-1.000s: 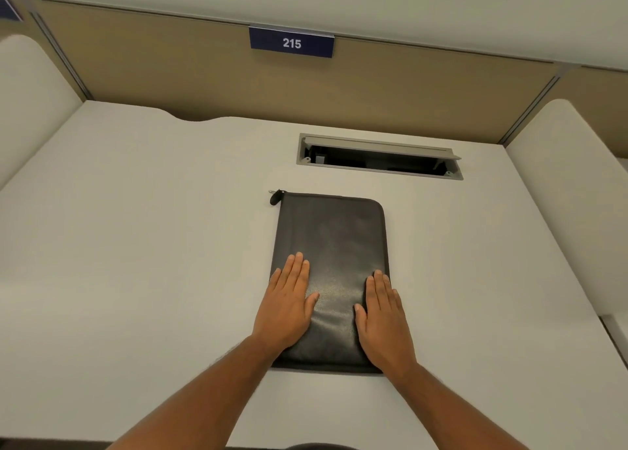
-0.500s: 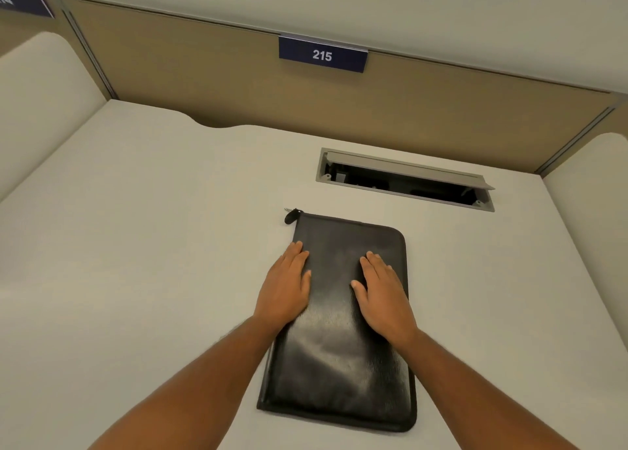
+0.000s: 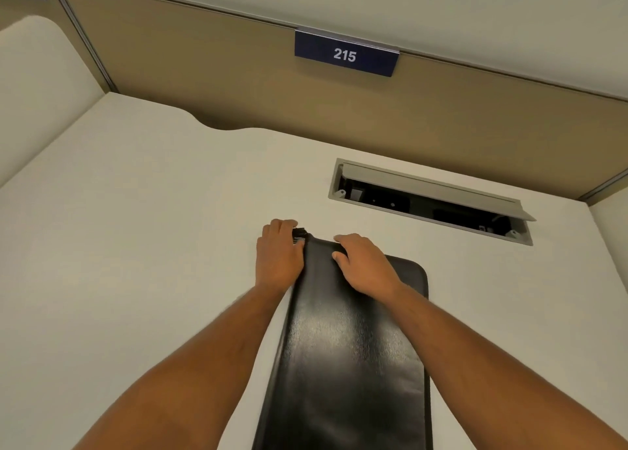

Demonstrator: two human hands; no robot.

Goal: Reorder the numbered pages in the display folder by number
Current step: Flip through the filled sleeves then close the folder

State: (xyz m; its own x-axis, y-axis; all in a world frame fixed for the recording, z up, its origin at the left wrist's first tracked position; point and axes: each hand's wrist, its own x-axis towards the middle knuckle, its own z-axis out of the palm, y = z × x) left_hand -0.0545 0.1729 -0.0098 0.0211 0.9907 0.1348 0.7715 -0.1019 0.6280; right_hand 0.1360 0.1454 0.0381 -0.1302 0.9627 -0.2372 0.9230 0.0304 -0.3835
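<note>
A black zipped display folder (image 3: 353,354) lies closed and lengthwise on the white desk (image 3: 142,245), its near end cut off by the frame's bottom edge. My left hand (image 3: 279,254) is at the folder's far left corner, with fingers curled round the zipper pull (image 3: 299,234). My right hand (image 3: 363,262) rests on the far end of the cover, its fingertips curled over the far edge. No pages are visible; the folder hides them.
An open cable hatch (image 3: 430,199) is set into the desk just beyond the folder, to the right. A tan partition (image 3: 204,75) with a blue "215" sign (image 3: 345,54) closes the back. White side dividers stand left (image 3: 37,85) and right.
Both hands have slid from the folder's near half up to its far end. The left hand has taken the zipper pull. The view has shifted so the folder lies lower in frame.
</note>
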